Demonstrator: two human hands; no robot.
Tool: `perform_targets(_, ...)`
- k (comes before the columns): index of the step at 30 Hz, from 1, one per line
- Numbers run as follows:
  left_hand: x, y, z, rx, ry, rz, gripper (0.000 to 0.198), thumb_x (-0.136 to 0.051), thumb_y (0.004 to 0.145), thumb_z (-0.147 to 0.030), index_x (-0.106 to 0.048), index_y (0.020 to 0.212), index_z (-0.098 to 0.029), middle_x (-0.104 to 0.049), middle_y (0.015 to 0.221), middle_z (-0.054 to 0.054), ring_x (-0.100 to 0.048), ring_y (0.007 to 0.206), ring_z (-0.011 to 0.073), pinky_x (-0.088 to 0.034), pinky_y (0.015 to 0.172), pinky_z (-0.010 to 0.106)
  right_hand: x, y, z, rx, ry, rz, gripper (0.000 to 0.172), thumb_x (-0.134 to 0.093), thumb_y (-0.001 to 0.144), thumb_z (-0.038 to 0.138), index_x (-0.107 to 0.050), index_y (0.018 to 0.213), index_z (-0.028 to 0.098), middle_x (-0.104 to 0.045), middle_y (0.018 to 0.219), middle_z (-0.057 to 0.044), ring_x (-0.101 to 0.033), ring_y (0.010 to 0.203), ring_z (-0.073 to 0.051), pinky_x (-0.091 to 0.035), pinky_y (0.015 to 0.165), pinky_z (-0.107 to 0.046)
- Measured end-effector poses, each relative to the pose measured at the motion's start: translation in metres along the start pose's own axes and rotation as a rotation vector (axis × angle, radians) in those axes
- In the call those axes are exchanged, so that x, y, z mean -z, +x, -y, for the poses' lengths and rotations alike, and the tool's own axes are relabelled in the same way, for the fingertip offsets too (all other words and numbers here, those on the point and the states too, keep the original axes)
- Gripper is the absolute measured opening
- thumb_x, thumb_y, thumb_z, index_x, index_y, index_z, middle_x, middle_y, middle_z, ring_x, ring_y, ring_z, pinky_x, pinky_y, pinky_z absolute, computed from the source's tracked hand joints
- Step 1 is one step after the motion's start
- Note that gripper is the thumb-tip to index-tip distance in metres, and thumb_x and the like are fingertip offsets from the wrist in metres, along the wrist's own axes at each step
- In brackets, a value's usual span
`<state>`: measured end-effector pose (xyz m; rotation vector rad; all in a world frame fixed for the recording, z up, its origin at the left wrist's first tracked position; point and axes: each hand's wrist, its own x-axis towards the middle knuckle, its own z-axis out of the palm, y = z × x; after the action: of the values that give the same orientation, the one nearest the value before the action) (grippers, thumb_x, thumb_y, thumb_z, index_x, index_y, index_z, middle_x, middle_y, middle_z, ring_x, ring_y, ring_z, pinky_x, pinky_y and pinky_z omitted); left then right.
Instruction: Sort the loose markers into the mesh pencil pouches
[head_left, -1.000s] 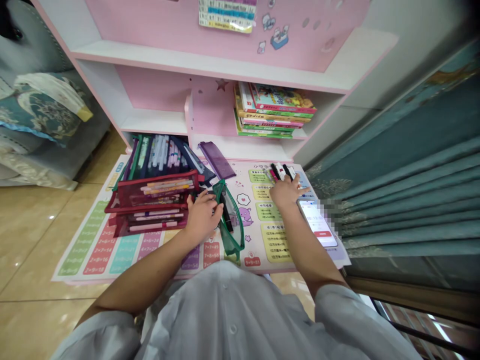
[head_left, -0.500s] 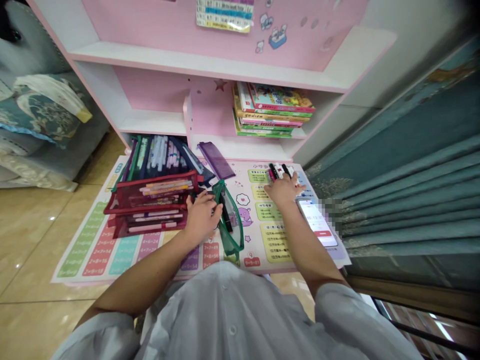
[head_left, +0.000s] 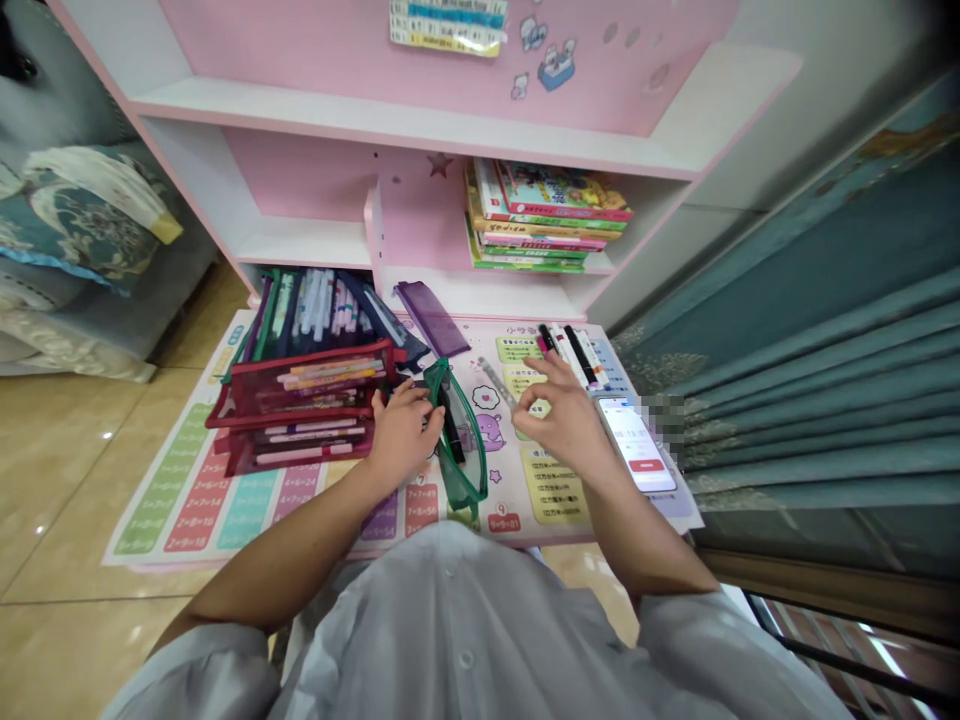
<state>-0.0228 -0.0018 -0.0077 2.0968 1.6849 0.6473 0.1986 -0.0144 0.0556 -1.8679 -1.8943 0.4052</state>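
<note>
My left hand (head_left: 401,432) grips the rim of a green mesh pencil pouch (head_left: 459,442) that stands open on the pink desk (head_left: 187,490), with dark pens inside. My right hand (head_left: 564,415) hovers above the desk and pinches a thin grey pen (head_left: 496,384) between thumb and fingers. Behind it lies a row of markers (head_left: 574,350) with black and white caps. To the right of my right wrist lies a phone (head_left: 637,445) with a lit screen.
Red mesh pouches (head_left: 304,405) full of pens are stacked left of the green one, with more pouches (head_left: 322,305) upright behind. A purple case (head_left: 433,318) leans by the shelf. Books (head_left: 544,215) are stacked in the cubby. Teal curtains (head_left: 810,330) hang at right.
My right hand left the row of markers and came back toward me and to the left, now carrying a thin pen. My left hand has stayed on the green pouch.
</note>
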Motion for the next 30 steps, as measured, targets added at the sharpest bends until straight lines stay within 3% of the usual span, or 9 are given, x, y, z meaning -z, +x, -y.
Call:
perform_targets(6, 0.001, 0.0, -0.002, 0.001, 0.013, 0.01, 0.028, -0.053, 0.093, -0.03, -0.068, 0.071, -0.021, -0.071, 0.125, 0.006, -0.048, 0.137, 0.0307, -0.022, 0.111, 0.071, -0.019, -0.028, 0.013, 0.138, 0.022, 0.135, 0.013, -0.066, 0.066, 0.02, -0.058, 0.056, 0.022, -0.056, 0.145, -0.007, -0.029, 0.148, -0.037, -0.027, 0.113, -0.063)
perform_targets(13, -0.001, -0.001, -0.001, -0.006, 0.023, -0.01, 0.026, -0.054, 0.092, -0.029, -0.07, 0.074, -0.022, -0.071, 0.124, 0.006, -0.049, 0.136, 0.0307, -0.022, 0.112, 0.07, -0.058, -0.013, 0.02, 0.172, -0.092, 0.236, 0.008, -0.068, 0.069, 0.022, -0.066, 0.062, 0.019, -0.052, 0.149, -0.013, -0.025, 0.149, -0.039, -0.022, 0.109, -0.072)
perform_targets(21, -0.002, -0.001, 0.002, -0.007, 0.019, -0.018, 0.025, -0.054, 0.092, -0.028, -0.07, 0.074, -0.022, -0.072, 0.123, 0.005, -0.049, 0.136, 0.0291, -0.02, 0.114, 0.068, -0.076, -0.005, 0.022, 0.236, -0.148, 0.269, 0.016, -0.072, 0.076, 0.032, -0.07, 0.066, 0.019, -0.049, 0.15, -0.014, -0.022, 0.149, -0.04, -0.024, 0.109, -0.072)
perform_targets(25, -0.001, -0.001, 0.001, -0.003, 0.011, -0.003, 0.028, -0.053, 0.093, -0.029, -0.069, 0.071, -0.021, -0.072, 0.123, 0.004, -0.048, 0.137, 0.0291, -0.02, 0.113, 0.068, -0.063, 0.019, 0.003, 0.16, -0.088, 0.101, 0.021, -0.07, 0.079, 0.039, -0.071, 0.072, 0.02, -0.053, 0.146, -0.013, -0.026, 0.148, -0.039, -0.027, 0.109, -0.071)
perform_targets(30, 0.0, 0.0, -0.001, 0.019, 0.011, 0.002, 0.026, -0.055, 0.092, -0.029, -0.069, 0.071, -0.021, -0.071, 0.124, 0.005, -0.049, 0.137, 0.0293, -0.021, 0.113, 0.068, -0.038, 0.071, -0.057, -0.17, -0.276, -0.26, 0.024, -0.062, 0.083, 0.034, -0.073, 0.093, 0.016, -0.045, 0.151, -0.017, -0.019, 0.147, -0.043, -0.02, 0.108, -0.076)
